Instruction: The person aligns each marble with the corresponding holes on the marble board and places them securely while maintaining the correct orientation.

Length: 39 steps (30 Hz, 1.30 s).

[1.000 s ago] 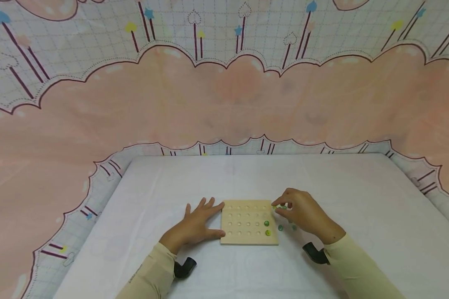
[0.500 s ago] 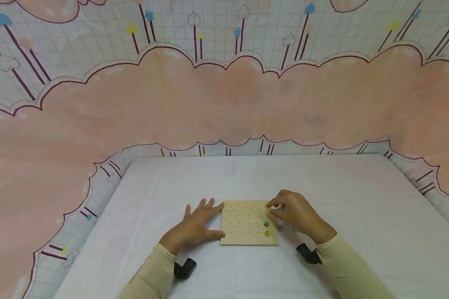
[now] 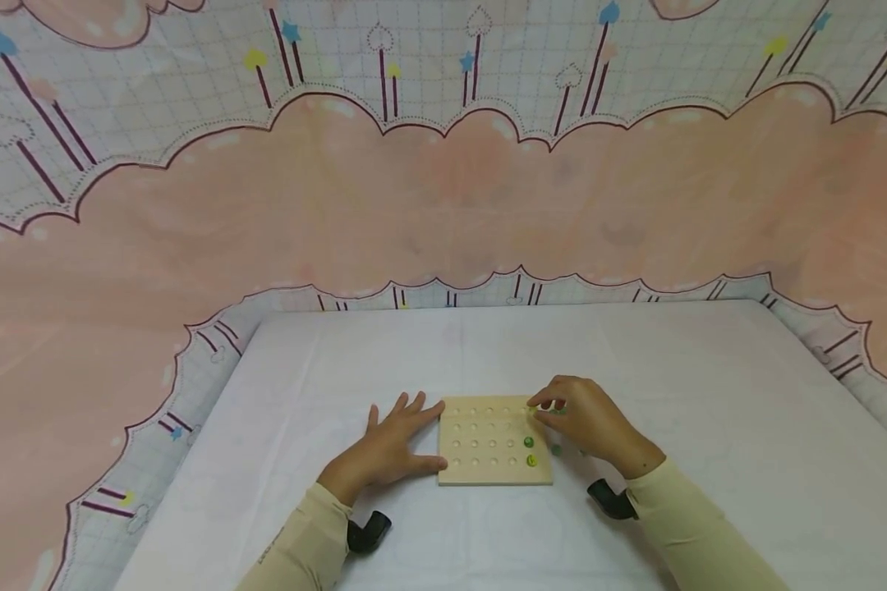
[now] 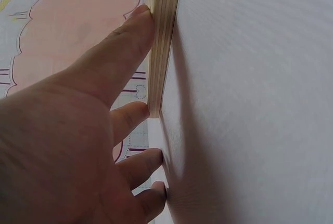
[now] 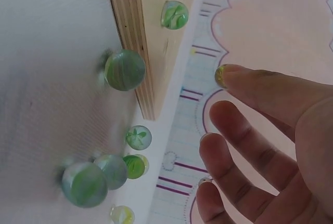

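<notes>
A pale wooden board (image 3: 484,451) with rows of round hollows lies on the white table. My left hand (image 3: 384,457) is spread at its left side, thumb and index fingertip touching the board's edge, the other fingers extended to the cloth. My right hand (image 3: 595,419) pinches a yellow marble (image 5: 220,77) between thumb and index finger, over the board's far right corner. In the right wrist view its other fingers are loosely bent. A green marble (image 3: 528,442) and a yellow-green marble (image 3: 531,460) sit in hollows of the rightmost column.
Several loose marbles lie on the cloth right of the board, among them a large-looking green one (image 5: 125,70) beside its edge and a whitish-green one (image 5: 85,184). In the head view my right hand partly hides them. A patterned pink curtain (image 3: 414,197) hangs behind the table.
My right hand has moved left with the yellow marble, from beside the board to over its far right corner, and then stays about there. The left hand keeps its place.
</notes>
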Tool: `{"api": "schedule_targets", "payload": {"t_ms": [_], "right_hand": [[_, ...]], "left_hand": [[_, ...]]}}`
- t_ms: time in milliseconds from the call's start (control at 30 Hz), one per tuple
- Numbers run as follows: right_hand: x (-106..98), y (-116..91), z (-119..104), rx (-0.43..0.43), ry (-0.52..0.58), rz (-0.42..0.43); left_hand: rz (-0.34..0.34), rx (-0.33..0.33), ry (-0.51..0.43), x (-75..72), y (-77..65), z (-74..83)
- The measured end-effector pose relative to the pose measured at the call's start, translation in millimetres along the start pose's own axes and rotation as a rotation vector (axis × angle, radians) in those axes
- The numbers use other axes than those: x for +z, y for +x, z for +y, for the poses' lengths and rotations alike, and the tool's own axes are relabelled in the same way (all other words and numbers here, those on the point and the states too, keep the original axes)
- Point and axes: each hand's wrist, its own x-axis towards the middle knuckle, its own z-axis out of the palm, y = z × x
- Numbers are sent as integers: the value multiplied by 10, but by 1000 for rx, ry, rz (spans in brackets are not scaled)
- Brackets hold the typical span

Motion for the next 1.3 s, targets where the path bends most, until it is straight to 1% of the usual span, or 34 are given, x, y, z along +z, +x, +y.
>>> {"api": "schedule_targets", "payload": {"t_ms": [267, 533, 700, 933, 1067, 1300], "right_hand": [[31, 20, 4, -1, -3, -3], [58, 66, -4, -7, -11, -10], [63, 75, -4, 18, -27, -21], [52, 80, -33, 65, -2, -60], [62, 101, -47, 68, 0, -71], [108, 121, -40, 88, 2, -99]], "left_hand": [[-20, 3, 3, -11, 1, 6], [-7, 4, -6, -43, 14, 22], [-11, -3, 3, -63, 27, 42], [-19, 11, 15, -88, 31, 50], [-12, 12, 15, -102, 29, 39], [-24, 3, -10, -92, 19, 15]]}}
